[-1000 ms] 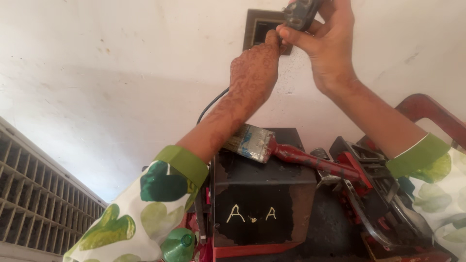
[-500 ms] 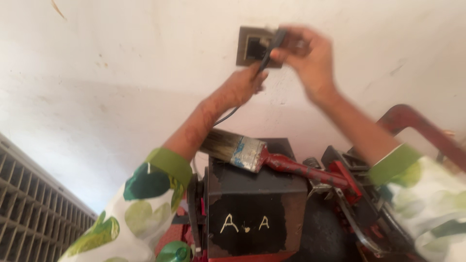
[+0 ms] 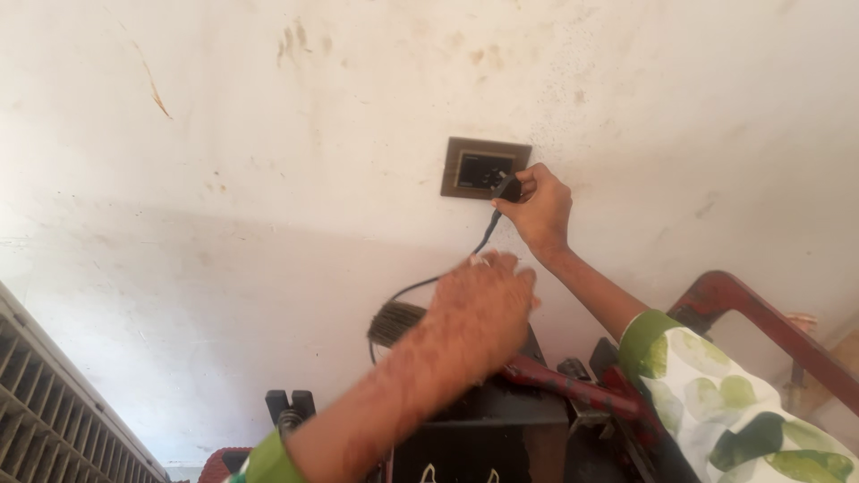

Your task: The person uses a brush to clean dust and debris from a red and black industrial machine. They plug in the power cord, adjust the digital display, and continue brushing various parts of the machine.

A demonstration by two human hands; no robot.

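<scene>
My right hand (image 3: 541, 207) holds a black plug (image 3: 509, 189) against the brown wall socket (image 3: 483, 167) set in the stained white wall. A black cord (image 3: 447, 273) runs down from the plug toward the lower middle. Lower down, my left hand (image 3: 479, 313) is lifted in front of a paintbrush (image 3: 398, 324), with its fingers loosely curled and nothing in it. Both forearms come out of white sleeves with green leaf prints.
A black box (image 3: 501, 438) stands below the hands, with red-handled tools (image 3: 573, 389) lying on it. A red metal frame (image 3: 761, 317) rises at the right. A slatted grille (image 3: 54, 411) fills the lower left corner.
The view has tilted so the socket sits lower in frame. My left hand has come away from the socket and dropped down. My right hand stays at the socket with the plug.
</scene>
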